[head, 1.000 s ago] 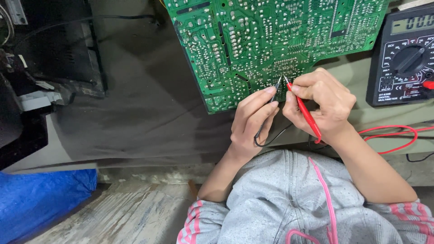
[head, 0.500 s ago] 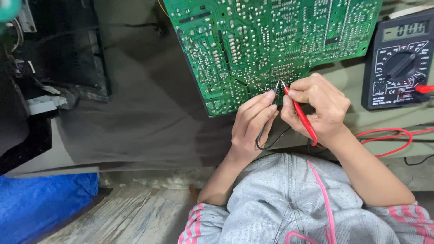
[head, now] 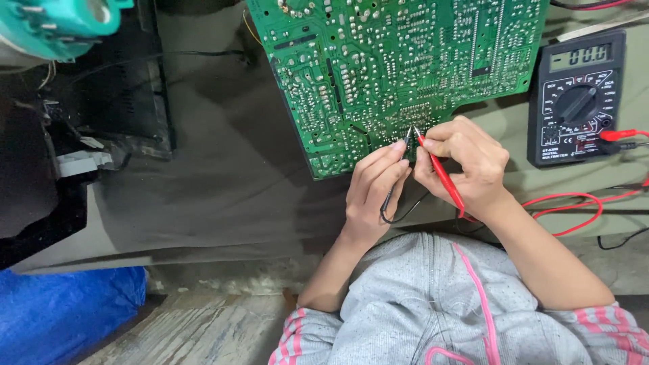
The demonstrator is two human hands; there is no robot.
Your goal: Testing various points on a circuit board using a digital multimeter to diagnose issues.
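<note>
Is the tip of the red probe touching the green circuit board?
Touching. In the head view, the red probe, held by the right hand, ends with its metal tip on the green circuit board, no gap visible.

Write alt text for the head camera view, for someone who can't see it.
Two hands press test probes onto a green circuit board: the left hand holds a black probe, the right hand a red probe. A black multimeter sits to the right.

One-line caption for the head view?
Left hand and right hand press black probe and red probe onto green circuit board beside multimeter.
</note>
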